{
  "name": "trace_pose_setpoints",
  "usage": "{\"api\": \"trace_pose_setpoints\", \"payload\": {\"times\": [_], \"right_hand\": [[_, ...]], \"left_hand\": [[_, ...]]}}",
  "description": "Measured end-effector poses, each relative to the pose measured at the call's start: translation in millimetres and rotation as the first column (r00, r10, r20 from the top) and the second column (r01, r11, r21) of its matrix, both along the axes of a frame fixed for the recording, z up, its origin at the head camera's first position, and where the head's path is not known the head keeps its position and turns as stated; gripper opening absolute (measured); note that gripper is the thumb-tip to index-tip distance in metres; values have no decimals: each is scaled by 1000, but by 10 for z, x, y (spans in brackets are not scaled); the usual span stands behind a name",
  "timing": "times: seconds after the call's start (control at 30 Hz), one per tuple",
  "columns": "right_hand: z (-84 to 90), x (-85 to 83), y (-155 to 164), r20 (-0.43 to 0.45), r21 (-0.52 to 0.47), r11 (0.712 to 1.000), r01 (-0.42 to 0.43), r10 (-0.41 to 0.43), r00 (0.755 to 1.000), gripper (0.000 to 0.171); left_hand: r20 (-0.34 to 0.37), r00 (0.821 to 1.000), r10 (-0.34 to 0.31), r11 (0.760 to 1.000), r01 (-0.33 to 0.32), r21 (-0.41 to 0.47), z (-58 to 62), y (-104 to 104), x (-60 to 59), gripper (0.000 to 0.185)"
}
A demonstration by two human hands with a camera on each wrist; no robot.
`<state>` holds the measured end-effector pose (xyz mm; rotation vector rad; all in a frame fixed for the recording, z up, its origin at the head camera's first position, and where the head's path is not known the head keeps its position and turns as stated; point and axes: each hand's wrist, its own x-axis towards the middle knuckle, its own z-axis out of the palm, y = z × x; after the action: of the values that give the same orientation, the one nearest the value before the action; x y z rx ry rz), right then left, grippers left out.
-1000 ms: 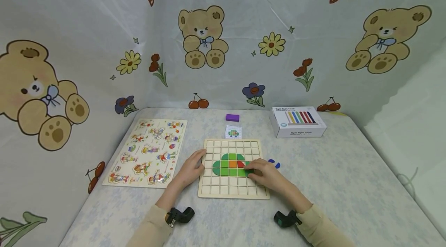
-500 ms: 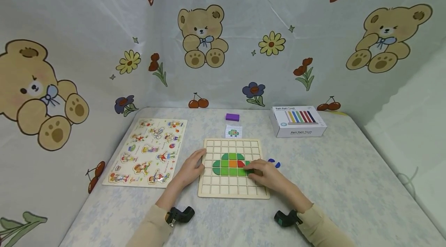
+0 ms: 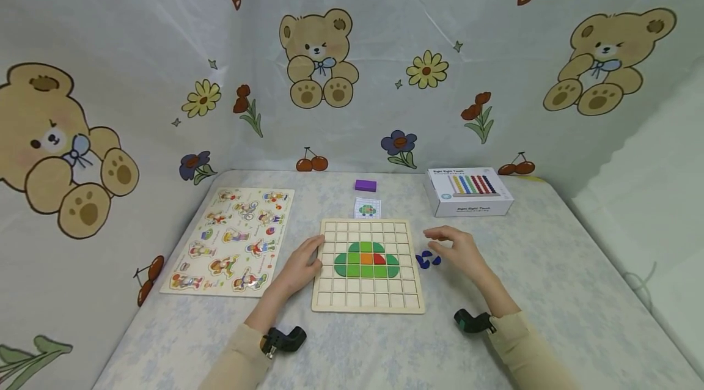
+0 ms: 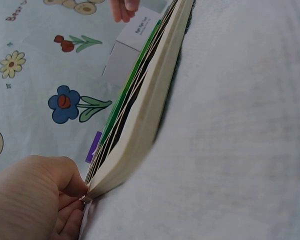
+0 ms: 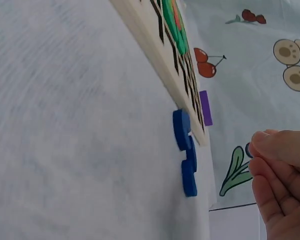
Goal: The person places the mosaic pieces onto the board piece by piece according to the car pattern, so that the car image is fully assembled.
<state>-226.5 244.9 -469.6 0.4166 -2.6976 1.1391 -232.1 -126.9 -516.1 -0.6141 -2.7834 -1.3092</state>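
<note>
A square wooden grid board (image 3: 330, 299) lies on the table, holding green pieces (image 3: 368, 271), an orange square (image 3: 366, 259) and a red piece (image 3: 379, 260) in its cells. My left hand (image 3: 299, 264) grips its left edge, and the left wrist view shows thumb and fingers pinching the corner. Just right of the board lie several small curved blue pieces (image 5: 181, 130). Over and beside them hovers my right hand (image 3: 461, 250), fingers loosely bent, thumb near the index finger, nothing visible in it. A small pattern card (image 3: 367, 209) lies behind the board.
Left of the board lies a picture puzzle board (image 3: 228, 243) with several figures. A purple block (image 3: 365, 186) sits behind the card. At the back right stands a white box (image 3: 473, 206) with an abacus picture. A cloth printed with bears hangs behind the table.
My right hand has left the green and red pieces on the board and moved right, up beside the blue pieces. The right-side green pieces now show. My left hand stays on the board's edge.
</note>
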Motion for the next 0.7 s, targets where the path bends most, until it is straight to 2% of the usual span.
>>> {"api": "trace_pose_setpoints", "payload": {"times": [0.23,0.4,0.7], "right_hand": [[-192,-43,109,44,27,999,-32,30,999,23],[-298,-47,119,17,51,998,-44,44,999,23],[-372,-50,105,-44,90,993,-80,84,995,24]], "left_hand": [[0,1000,2,1000,-2,-4,0,0,-4,57],[7,1000,-6,1000,6,8,-3,-3,-8,57],[3,1000,-7,1000,7,15,-12,-4,-9,57]]}}
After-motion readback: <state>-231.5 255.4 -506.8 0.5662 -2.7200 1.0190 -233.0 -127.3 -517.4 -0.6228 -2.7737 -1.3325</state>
